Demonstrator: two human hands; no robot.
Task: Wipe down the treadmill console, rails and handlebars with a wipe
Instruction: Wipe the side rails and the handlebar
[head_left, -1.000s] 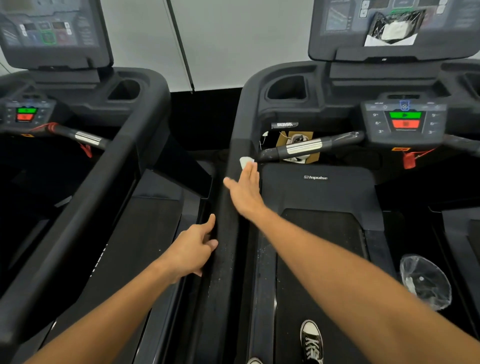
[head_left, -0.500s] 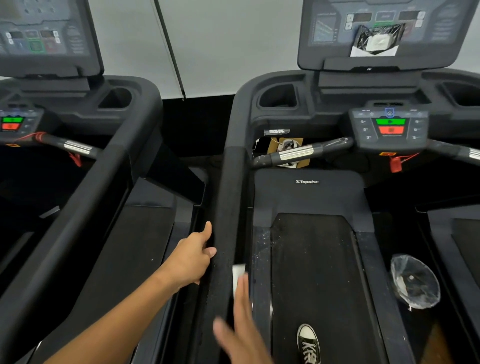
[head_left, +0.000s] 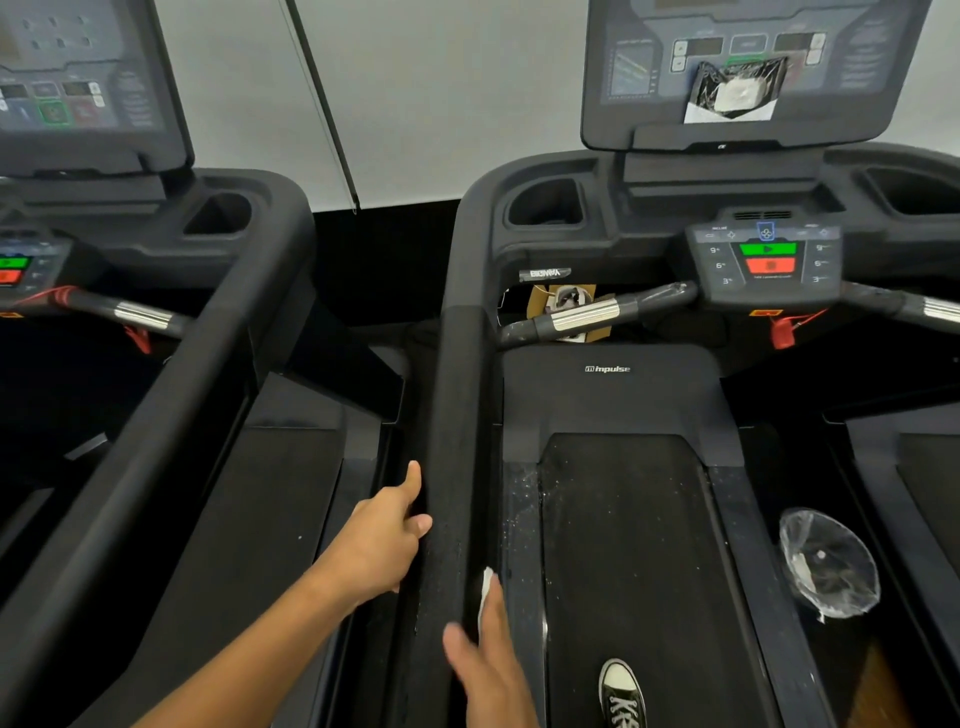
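A black padded left rail (head_left: 460, 395) of the treadmill runs from the console toward me. My right hand (head_left: 491, 670) lies flat on the rail's near end, pressing a white wipe (head_left: 486, 590) whose tip shows past the fingers. My left hand (head_left: 382, 535) rests against the rail's outer side, fingers loosely curled on its edge. Farther up are the control panel (head_left: 763, 260) with green and red buttons, the short handlebar (head_left: 597, 314) with a silver band, and the display console (head_left: 748, 67).
A second treadmill (head_left: 156, 364) stands close on the left. A wrapped packet (head_left: 732, 91) leans on the display. A crumpled clear plastic bag (head_left: 826, 564) lies on the right side deck. My shoe (head_left: 621, 691) stands on the belt (head_left: 634, 545).
My right hand has slid the wipe down the rail from near the handlebar to the rail's near end. The left hand has stayed on the rail's side.
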